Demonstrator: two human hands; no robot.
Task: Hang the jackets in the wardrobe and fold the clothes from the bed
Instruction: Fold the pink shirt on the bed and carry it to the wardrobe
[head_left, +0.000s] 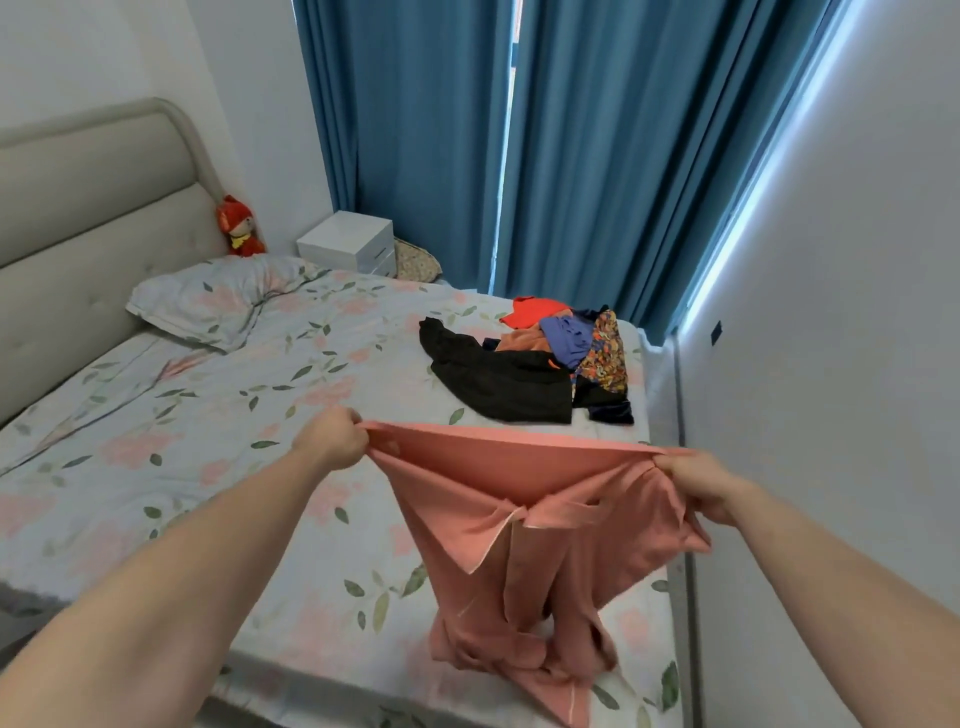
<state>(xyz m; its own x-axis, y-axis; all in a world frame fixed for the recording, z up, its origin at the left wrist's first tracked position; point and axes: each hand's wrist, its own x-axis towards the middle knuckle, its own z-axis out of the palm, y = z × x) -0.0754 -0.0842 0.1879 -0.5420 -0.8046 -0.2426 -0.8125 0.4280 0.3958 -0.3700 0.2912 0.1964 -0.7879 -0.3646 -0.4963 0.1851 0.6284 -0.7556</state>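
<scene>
Floral bed (208, 415) fills the room; a heap of clothes (545, 364) sits near its far right edge. Left hand (332, 441) and right hand (696, 483) clench a pink garment (519, 519) above the near edge, its lower end crumpled, shape unclear.

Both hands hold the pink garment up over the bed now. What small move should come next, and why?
Probably lower it flat onto the bare floral sheet in front. The left hand and right hand each grip a top corner of the pink garment, stretched between them, but its lower part hangs bunched on the bed, so it likely cannot be folded neatly yet.
</scene>
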